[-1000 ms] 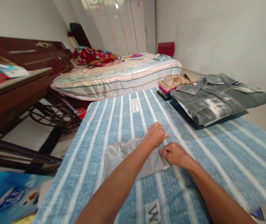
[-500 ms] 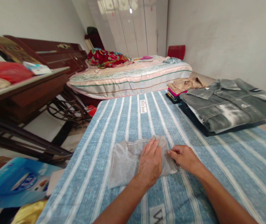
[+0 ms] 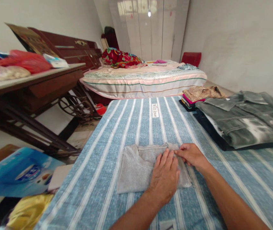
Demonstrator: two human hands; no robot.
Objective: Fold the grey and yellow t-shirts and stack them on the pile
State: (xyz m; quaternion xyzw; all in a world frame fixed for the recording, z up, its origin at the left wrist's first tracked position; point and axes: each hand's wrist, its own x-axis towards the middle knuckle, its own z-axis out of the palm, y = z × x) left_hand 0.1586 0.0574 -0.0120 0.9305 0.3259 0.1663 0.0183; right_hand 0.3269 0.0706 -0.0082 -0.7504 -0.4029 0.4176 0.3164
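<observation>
A folded grey shirt point(image 3: 136, 169) lies on the blue striped bedspread point(image 3: 107, 137), its neckline along the far side. My left hand point(image 3: 165, 175) rests palm down on the shirt's right half, fingers stretched out. At the far right corner of the shirt, my right hand point(image 3: 191, 156) has thumb and forefinger pinched on the cloth's edge, the other fingers curled in. The left fingertips lie close to the right thumb. Part of the shirt is hidden under my left hand.
A folded grey-green denim jacket point(image 3: 251, 118) lies on dark cloth at the right, beside a stack of folded clothes point(image 3: 201, 94). Farther back stands another bed point(image 3: 146, 81). A sewing machine table point(image 3: 35, 81) and a blue carton point(image 3: 23, 172) are on the left.
The view has shifted left, so the scene sits further right. My right hand has moved along the shirt's right edge to its far corner; my left hand still lies flat on the shirt.
</observation>
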